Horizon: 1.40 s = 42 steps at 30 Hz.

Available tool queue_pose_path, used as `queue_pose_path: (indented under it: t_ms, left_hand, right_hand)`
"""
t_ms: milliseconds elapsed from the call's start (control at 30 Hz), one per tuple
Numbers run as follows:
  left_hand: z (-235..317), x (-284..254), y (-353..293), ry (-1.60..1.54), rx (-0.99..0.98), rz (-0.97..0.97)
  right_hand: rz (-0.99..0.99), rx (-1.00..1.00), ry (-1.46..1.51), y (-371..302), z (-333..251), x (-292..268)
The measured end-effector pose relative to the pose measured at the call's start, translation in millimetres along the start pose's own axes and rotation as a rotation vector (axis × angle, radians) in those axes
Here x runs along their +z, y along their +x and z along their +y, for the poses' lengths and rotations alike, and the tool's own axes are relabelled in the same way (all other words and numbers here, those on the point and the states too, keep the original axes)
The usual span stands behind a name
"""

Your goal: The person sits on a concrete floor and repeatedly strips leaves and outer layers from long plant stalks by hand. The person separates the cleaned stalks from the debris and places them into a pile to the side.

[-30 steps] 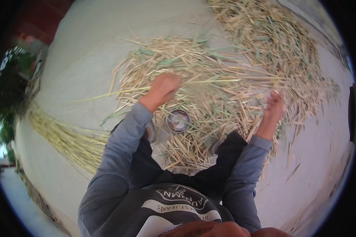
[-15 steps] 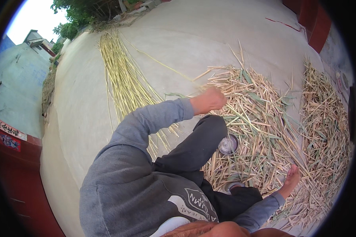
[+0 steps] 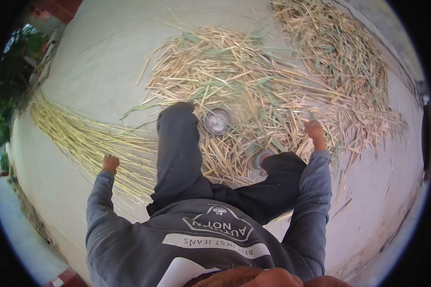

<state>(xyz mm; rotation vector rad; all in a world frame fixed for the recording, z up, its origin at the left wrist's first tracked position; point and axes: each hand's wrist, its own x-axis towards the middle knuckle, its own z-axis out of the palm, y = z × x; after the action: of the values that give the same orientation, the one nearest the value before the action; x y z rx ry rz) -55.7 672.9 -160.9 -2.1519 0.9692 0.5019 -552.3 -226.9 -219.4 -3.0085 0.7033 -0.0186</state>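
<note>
My left hand (image 3: pixel 111 163) is closed over the near side of a fan of long, thin yellow-green stalks (image 3: pixel 88 136) on the ground to the left. Whether a stalk is in its fingers does not show. To the right, my right hand (image 3: pixel 314 130) is curled into a fist above the near right part of a heap of short, dry straw-coloured pieces (image 3: pixel 225 60). Anything inside that fist is hidden. Some green leaf strips are mixed into the heap.
A round, dark-rimmed thing with a grey inside (image 3: pixel 217 120), bowl-like, sits in the heap beside my left leg (image 3: pixel 179 148). My right leg (image 3: pixel 277 184) is bent at the heap's near edge. A second pile of dry pieces (image 3: pixel 340 52) lies at the far right on the concrete ground.
My view has turned rightward. My left hand has moved from beside the heap to the stalks at left. My right hand, more open before, is now curled.
</note>
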Motion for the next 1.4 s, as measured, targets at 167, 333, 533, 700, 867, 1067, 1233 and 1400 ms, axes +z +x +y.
queue_pose_path:
  t_ms: [167,333,533,700,867,1067,1233,1400]
  left_hand:
    - [59,53,66,-0.621,0.304,-0.065]
    - [98,-10,173,-0.969,0.305,0.011]
    - [130,-53,232,-0.996,0.327,-0.1]
    - [138,-46,258,-0.997,0.333,-0.203]
    - [134,-28,268,-1.027,0.321,-0.278]
    - [111,-29,256,-1.159,0.359,-0.286]
    - [81,-137,293,-1.154,0.551,0.008]
    - [155,-264,363,-0.473,0.867,0.383]
  right_hand:
    - [-0.432,0.345,0.371,-49,-43,-10]
    - [-0.536,0.266,0.401,-61,-66,23]
    - [-0.51,0.349,0.432,-104,-102,121]
    - [-0.599,0.505,0.587,-110,-116,161]
    - [-0.604,0.455,0.59,-117,-106,168]
    - [-0.963,0.149,0.609,-78,-69,113]
    - [-0.401,0.177,0.398,58,-72,51]
    - [-0.144,-0.123,0.263,167,-199,77]
